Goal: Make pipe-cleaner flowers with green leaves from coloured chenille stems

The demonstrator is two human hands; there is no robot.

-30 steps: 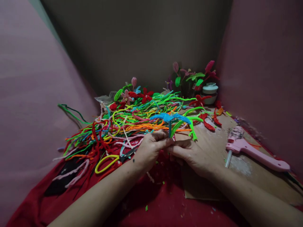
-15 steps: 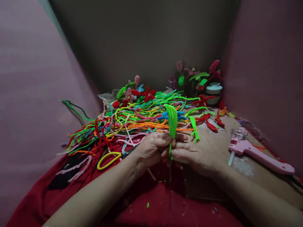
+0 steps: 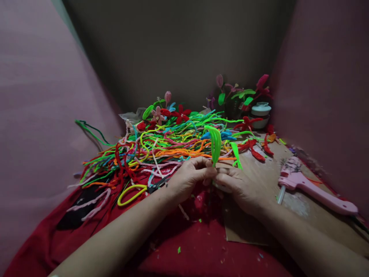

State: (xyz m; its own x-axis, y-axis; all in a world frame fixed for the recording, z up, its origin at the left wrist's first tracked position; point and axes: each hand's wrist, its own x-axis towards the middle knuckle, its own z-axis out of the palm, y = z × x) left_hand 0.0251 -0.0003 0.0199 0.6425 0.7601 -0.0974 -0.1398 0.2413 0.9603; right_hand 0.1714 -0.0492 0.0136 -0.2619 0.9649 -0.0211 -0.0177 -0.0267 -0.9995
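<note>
A bright green leaf bent from pipe cleaners (image 3: 216,146) stands upright between my hands, its tip curling to the left. My left hand (image 3: 191,177) pinches its base between thumb and forefinger. Right against it, my right hand (image 3: 235,184) has its fingers closed around the stem just below the leaf. The stem itself is mostly hidden by my fingers. Just behind my right hand lies a second green pipe-cleaner leaf (image 3: 235,154), its lower end covered by the hand.
A heap of coloured pipe cleaners (image 3: 161,146) spreads behind my hands. Scissors with a yellow handle (image 3: 131,195) lie left. A pink glue gun (image 3: 317,188) rests on cardboard (image 3: 245,231) at right. Pipe-cleaner flowers (image 3: 181,114) and a lidded jar (image 3: 260,114) stand at the back.
The leaf has shifted slightly right with both hands. My fingers have drawn closer together around its base, and my right fingers, straighter before, are now more curled.
</note>
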